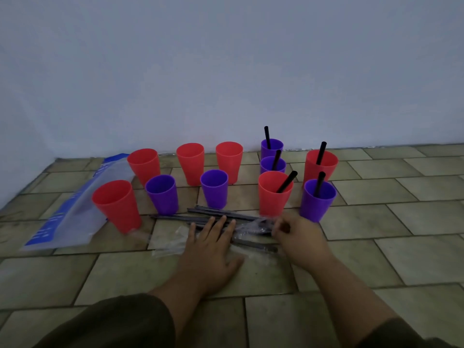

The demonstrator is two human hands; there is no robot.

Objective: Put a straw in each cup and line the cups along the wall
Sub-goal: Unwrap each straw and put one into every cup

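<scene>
Cups (190, 163), eleven in all, red and purple, upright on a tiled floor (376, 222) near the foot of a pale wall (226, 71), clustered loosely rather than in one row. On the left, six without straws: three red at the back nearest the wall, two purple just in front of them, and a front red cup (115, 204) furthest left and nearest the camera. On the right, five more, each with a black straw leaning inside: a back purple cup (271, 148) closest to the wall, a second purple cup (273, 165) touching its front, a red cup with straw (275, 194) in front of those, a right red cup (321, 168) off to the side, and a front purple cup (317, 200) just before it. Loose straws (221, 213), dark and thin, flat on the floor in front of the cups, some inside a clear wrapper (251, 228). Left hand (211, 244) palm down, fingers straight and spread, pressed flat on the loose straws and the wrapper. Right hand (297, 234) just beside it, fingers curled, pinching the right end of the clear wrapper; blurred, so exact grip hard to tell. Blue and clear plastic bag (75, 212) flat on the floor at far left, beside the front red cup. Dark sleeves (113, 322) at the bottom edge.
</scene>
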